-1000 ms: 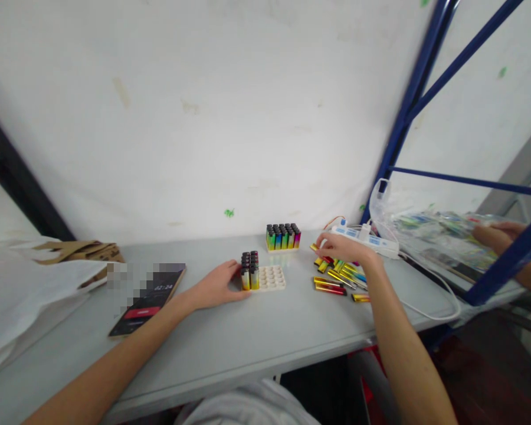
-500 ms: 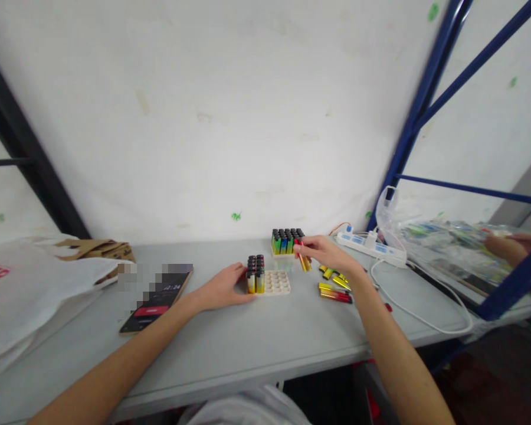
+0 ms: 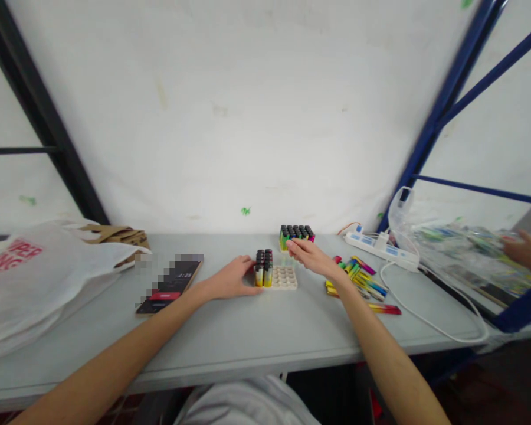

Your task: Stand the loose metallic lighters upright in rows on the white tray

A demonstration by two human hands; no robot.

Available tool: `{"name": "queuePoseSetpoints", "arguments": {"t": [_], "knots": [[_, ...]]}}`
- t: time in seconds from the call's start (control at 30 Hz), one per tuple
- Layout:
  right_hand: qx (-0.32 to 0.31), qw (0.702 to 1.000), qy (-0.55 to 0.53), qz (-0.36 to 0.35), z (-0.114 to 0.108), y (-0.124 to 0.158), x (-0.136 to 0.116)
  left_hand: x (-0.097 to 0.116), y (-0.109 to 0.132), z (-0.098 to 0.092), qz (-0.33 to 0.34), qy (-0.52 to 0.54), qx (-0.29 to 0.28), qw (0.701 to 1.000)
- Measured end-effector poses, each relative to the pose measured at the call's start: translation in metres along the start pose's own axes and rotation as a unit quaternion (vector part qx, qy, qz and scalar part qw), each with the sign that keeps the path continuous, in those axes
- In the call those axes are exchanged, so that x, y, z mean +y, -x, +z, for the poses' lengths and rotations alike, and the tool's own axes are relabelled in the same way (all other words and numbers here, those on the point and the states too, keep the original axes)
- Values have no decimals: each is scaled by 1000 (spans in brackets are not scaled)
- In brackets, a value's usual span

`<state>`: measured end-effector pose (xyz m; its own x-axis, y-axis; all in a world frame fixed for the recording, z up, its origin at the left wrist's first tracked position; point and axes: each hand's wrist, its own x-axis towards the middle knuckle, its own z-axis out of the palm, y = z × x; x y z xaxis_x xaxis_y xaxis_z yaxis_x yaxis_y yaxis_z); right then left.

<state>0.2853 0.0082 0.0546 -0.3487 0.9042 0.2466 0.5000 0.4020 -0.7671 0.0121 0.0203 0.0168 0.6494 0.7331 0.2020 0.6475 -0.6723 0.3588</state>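
A white tray (image 3: 285,278) with round holes lies on the grey table. Black-topped lighters (image 3: 264,268) stand upright in two columns on its left side; the holes to the right are bare. My left hand (image 3: 233,278) grips the tray's left end, thumb at the front and fingers behind. Over the area right of the tray is my right hand (image 3: 312,255), its fingers closed together; whatever they may hold is hidden. Behind it a second block of lighters (image 3: 285,236) stands upright. A pile of loose, colourful lighters (image 3: 358,277) lies to the right, partly covered by my right forearm.
A phone (image 3: 170,286) lies left of my left hand. At the far left are a white plastic bag (image 3: 48,277) and brown cardboard (image 3: 119,236). A power strip (image 3: 380,251) with a white cable and a blue frame post (image 3: 429,136) stand right. Another person's hand (image 3: 526,252) shows beyond.
The view has shifted slightly. My right hand has turned and come closer to the tray; the red-and-yellow lighter seen in it before no longer shows. My left hand stays at the tray.
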Motion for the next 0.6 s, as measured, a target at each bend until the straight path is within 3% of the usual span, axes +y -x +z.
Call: {"name": "queuePoseSetpoints", "arguments": {"t": [0.2,0.4,0.6], "knots": [[104,985,14,136,15,-7,4,6,-1,3,-22,-9,40,999],[88,988,50,115,16,-8,7,5,-6,12,-47,-21,73,996],[98,988,26,116,18,-12,18,-3,-6,12,-32,2,62,998]]}}
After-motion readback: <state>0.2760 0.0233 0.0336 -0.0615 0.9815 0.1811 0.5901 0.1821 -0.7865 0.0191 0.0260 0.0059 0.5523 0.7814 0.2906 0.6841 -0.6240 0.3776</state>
